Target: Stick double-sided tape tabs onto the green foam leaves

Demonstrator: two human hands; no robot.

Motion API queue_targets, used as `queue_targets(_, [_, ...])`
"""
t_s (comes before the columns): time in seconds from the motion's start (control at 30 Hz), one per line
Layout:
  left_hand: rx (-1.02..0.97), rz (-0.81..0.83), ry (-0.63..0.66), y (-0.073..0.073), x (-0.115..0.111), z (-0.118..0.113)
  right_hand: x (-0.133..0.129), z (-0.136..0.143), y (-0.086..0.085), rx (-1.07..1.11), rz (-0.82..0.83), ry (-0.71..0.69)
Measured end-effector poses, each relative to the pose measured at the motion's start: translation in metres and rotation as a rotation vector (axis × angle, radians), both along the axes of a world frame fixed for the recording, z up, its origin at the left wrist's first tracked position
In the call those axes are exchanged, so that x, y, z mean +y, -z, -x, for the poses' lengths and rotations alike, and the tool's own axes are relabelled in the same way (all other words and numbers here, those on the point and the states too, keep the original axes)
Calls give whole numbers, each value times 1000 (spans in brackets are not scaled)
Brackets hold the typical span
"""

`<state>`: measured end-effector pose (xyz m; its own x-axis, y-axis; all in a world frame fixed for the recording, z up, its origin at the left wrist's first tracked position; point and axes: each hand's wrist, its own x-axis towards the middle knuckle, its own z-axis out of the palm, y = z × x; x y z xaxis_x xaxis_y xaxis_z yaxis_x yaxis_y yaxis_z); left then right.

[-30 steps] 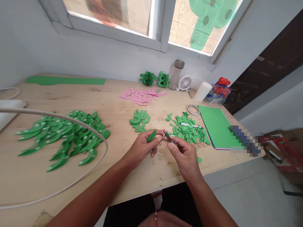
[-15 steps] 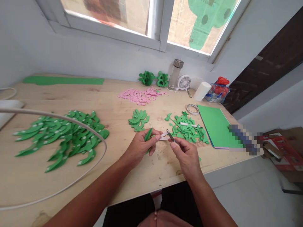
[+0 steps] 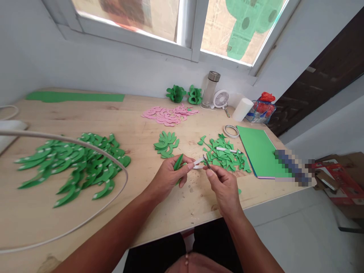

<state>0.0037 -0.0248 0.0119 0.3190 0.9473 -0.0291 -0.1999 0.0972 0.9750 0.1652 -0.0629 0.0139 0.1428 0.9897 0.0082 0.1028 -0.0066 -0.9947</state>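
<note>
My left hand (image 3: 173, 172) is closed around a folded green paper piece (image 3: 178, 162). A narrow white strip (image 3: 198, 161), which looks like tape, is pinched at its thumb and reaches toward the right. My right hand (image 3: 223, 182) grips a small dark pointed tool (image 3: 207, 162), its tip up against the strip's far end. Whether the tool is tweezers or scissors I cannot make out. Beyond my left hand lies a small pile of green paper leaves (image 3: 166, 144). Green scraps (image 3: 227, 155) are heaped past my right hand.
Many curved green pieces with white patches (image 3: 85, 163) cover the left side, crossed by a pale cable (image 3: 127, 178). Pink cutouts (image 3: 167, 115), a glass bottle (image 3: 209, 91), a small fan (image 3: 221, 99), a tape roll (image 3: 231, 131) and green sheets (image 3: 258, 151) stand or lie farther back.
The dark tool has shifted slightly right and turned more upright, to the end of the white strip. More of the strip shows between my hands. My left hand is nearly still.
</note>
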Motion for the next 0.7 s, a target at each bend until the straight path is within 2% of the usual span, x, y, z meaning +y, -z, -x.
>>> queue_targets(0.5, [9, 1, 10, 1, 0, 1, 3, 0, 6, 96, 32, 82])
queue_targets(0.7, [14, -28, 20, 6, 1, 2, 2, 0, 7, 84, 55, 31])
